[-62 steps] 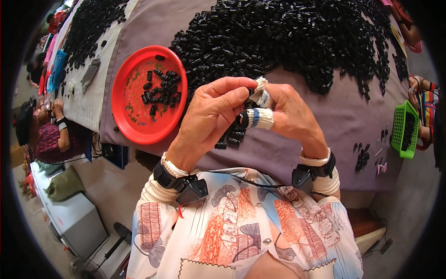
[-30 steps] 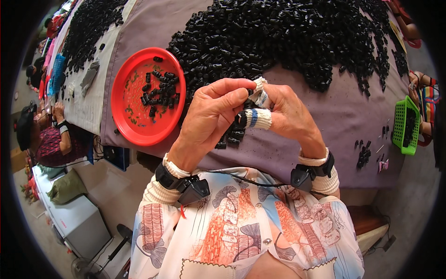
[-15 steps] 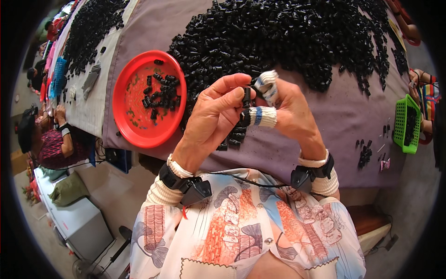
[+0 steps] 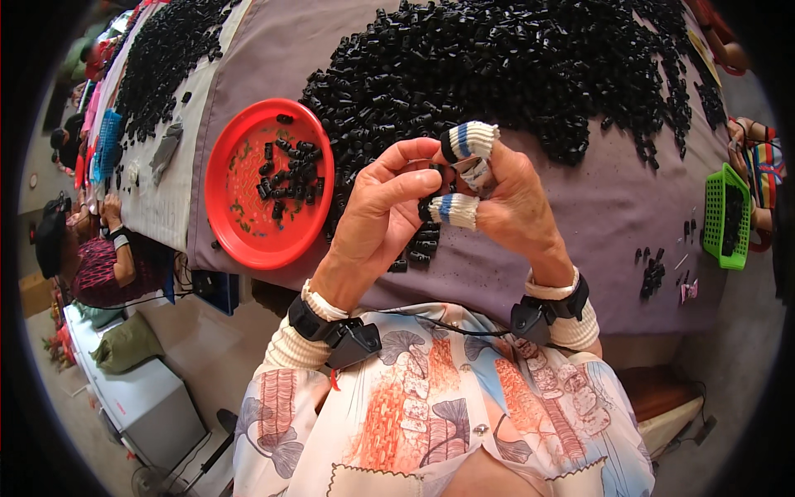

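Observation:
My left hand (image 4: 377, 211) pinches a small black cylinder (image 4: 448, 176) between thumb and forefinger. Most of that piece is hidden by the fingers. My right hand (image 4: 522, 207) meets it from the other side, thumb and forefinger closed around it. Those two fingers wear knitted finger covers (image 4: 472, 141) in white with blue and black bands. Something greyish shows inside the right hand, too covered to name. Just beyond both hands spreads a large heap of similar black cylinders (image 4: 464, 74), with several more (image 4: 422, 248) lying below my left fingers.
Left of my hands, a red round tray (image 4: 232, 215) holds several black cylinders. A green basket (image 4: 726, 215) with black pieces stands at the right table edge. Loose pieces (image 4: 652, 273) lie near it. A co-worker (image 4: 99, 257) sits at the left by another heap (image 4: 166, 62).
My right hand has shifted slightly left and its covered fingers have closed in on the cylinder, which shows less now. The left hand keeps its pinch.

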The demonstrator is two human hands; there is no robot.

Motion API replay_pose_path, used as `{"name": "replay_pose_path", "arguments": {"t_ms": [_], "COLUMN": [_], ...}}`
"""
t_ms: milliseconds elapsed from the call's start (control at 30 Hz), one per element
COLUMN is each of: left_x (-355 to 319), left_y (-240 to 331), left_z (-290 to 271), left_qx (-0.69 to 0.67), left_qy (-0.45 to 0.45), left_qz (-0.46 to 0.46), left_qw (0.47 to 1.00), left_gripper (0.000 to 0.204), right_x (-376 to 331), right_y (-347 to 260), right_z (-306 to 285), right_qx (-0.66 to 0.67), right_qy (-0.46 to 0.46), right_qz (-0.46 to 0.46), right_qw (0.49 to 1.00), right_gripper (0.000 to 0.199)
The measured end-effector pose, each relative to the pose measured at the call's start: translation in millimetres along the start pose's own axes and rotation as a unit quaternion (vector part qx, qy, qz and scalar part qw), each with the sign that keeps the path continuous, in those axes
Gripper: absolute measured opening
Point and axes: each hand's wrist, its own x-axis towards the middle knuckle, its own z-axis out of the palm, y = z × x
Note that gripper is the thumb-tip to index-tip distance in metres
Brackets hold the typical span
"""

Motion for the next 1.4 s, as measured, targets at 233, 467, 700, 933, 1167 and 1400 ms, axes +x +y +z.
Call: {"name": "replay_pose_path", "arguments": {"t_ms": [233, 467, 700, 933, 1167, 1400], "left_x": [3.8, -0.8, -1.0, -2.4, -2.0, -2.0], "left_y": [2.6, -0.6, 3.4, 5.5, 6.6, 7.4], "left_z": [4.2, 2.6, -3.7, -0.7, 1.0, 1.0], "left_qx": [0.066, -0.007, -0.023, -0.017, 0.009, 0.030], "left_qy": [0.049, 0.029, -0.016, -0.015, 0.005, 0.010], "left_qz": [-0.002, -0.003, -0.012, -0.031, -0.029, -0.032], "left_qw": [0.997, 1.000, 1.000, 0.999, 1.000, 0.999], "left_gripper": [0.025, 0.024, 0.023, 0.021, 0.019, 0.017], "right_x": [0.4, 2.0, 2.5, 8.5, 10.7, 10.8], "right_y": [1.8, 4.5, -6.9, -6.5, -5.7, -4.0], "right_z": [2.1, 1.0, -7.4, -8.7, -10.0, -10.9], "right_qx": [-0.028, 0.006, -0.101, -0.100, -0.121, -0.137], "right_qy": [-0.002, -0.001, -0.006, -0.075, -0.096, -0.119], "right_qz": [0.002, 0.022, 0.077, 0.065, 0.054, 0.078], "right_qw": [1.000, 1.000, 0.992, 0.990, 0.986, 0.980], "right_gripper": [0.039, 0.040, 0.039, 0.040, 0.043, 0.043]}}
